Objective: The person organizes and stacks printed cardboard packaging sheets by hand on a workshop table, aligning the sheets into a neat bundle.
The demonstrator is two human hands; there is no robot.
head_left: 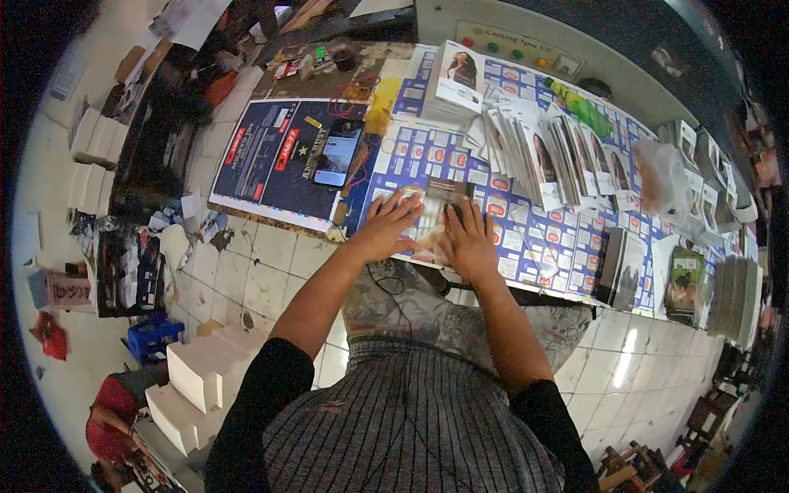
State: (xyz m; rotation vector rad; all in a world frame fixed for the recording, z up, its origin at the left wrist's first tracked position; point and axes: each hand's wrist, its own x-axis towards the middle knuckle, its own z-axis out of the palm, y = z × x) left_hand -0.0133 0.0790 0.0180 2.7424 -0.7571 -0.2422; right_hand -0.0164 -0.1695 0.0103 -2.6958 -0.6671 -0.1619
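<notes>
My left hand point(391, 225) lies with fingers stretched out on the left edge of a flat printed card piece point(432, 217), which has a dark band point(448, 188) at its far end. On the piece's right side rests my right hand point(472, 243), fingers spread and palm down. Both hands are open and press on it without gripping. Their fingers hide parts of its sides. Beneath it is a blue printed sheet point(514, 246) covering the table. Fanned rows of printed cartons point(538, 156) with a portrait lie beyond my right hand.
A phone point(337, 160) rests on a dark poster point(271, 156) at the left. Farther back stand a carton stack point(454, 78) and a green bottle-like item point(579, 107). A plastic bag point(664, 177) and more stacks point(734, 296) occupy the right. White blocks point(205, 370) sit on the floor.
</notes>
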